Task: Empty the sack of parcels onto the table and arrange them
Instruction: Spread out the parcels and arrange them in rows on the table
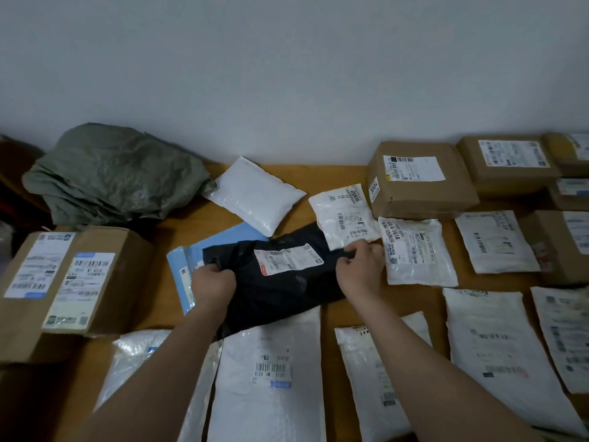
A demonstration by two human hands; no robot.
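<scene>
1. Head view: the left hand grips the black parcel's left edge; the right hand pinches its right edge.
2. The black parcel overlaps a blue mailer mid-bench.
3. The sack lies crumpled at the far left; bare wood shows just beside it.

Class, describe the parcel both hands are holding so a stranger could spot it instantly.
Start at the crumpled green sack by the wall, then come forward to mid-table. There lies the black parcel, gripped by the left hand and right hand. It is the only dark bag here.
</scene>
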